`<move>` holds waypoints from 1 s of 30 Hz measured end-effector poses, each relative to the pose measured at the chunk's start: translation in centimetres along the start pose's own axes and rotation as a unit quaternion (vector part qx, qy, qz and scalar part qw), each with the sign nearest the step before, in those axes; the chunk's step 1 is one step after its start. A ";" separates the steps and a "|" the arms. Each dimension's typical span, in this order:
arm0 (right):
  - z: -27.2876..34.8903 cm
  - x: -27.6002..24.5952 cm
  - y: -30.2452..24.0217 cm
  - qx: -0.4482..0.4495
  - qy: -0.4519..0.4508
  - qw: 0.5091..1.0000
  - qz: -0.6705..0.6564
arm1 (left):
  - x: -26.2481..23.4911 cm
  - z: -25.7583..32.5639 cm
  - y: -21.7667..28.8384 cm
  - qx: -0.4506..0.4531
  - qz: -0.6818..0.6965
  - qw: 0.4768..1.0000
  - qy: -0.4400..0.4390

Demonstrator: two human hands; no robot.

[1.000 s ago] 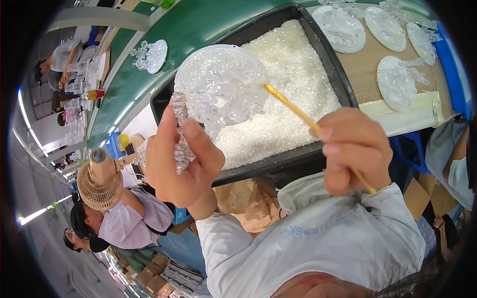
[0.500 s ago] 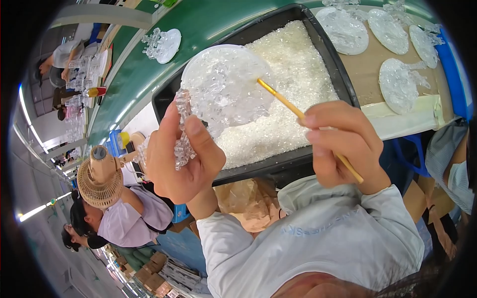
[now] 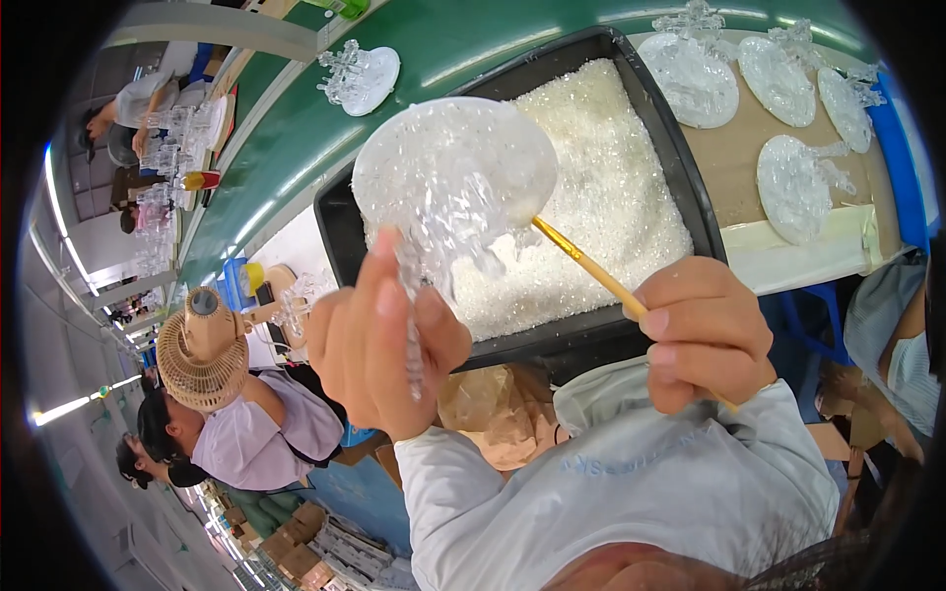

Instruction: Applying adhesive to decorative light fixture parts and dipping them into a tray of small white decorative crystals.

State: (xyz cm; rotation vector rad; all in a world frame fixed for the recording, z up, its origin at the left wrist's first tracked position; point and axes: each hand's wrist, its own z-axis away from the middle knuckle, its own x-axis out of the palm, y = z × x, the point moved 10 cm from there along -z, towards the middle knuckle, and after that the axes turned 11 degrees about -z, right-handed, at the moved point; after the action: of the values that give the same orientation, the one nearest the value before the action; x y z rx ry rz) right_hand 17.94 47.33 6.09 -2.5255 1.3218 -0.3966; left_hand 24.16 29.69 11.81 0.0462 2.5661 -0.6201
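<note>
My left hand grips the knobbly clear stem of a translucent ornament, whose round frosted disc is tilted above a black tray. Small glittering flecks cover parts of the disc. Between the fingers and thumb of my right hand is a thin paintbrush with a wooden handle and gold ferrule. Its tip is at the disc's lower right edge; whether it touches cannot be made out. White sparkling granules fill much of the tray beneath.
Several similar clear ornaments lie on brown board at the right, beside a blue bin edge. Another ornament rests on the green table. A beige fan and a seated co-worker in lilac are at left.
The ornament has turned in my left hand, so its disc faces differently. My right hand and the brush have moved slightly down and right, the tip now at the disc's lower edge.
</note>
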 end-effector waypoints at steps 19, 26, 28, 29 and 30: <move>-0.1 1.4 0.1 0.008 -0.063 0.997 0.043 | -2.1 1.2 1.6 0.057 -0.019 0.994 0.097; 0.0 1.2 0.3 0.027 -0.078 0.995 0.049 | -1.8 1.1 2.2 0.087 -0.006 0.992 0.086; -0.1 1.2 0.1 0.023 -0.077 0.996 0.042 | -1.9 1.2 2.1 0.088 -0.012 0.992 0.090; -0.3 1.1 0.2 0.031 -0.073 0.996 0.031 | -2.0 1.2 1.9 0.073 -0.024 0.993 0.088; -0.5 1.0 0.3 0.038 -0.070 0.997 0.021 | -2.1 1.2 1.6 0.058 -0.037 0.994 0.086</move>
State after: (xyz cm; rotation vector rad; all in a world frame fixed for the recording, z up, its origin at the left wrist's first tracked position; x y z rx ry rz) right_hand 18.10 46.26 6.54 -2.4113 1.2787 -0.2521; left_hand 26.84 30.75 11.20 0.0452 2.7053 -0.8250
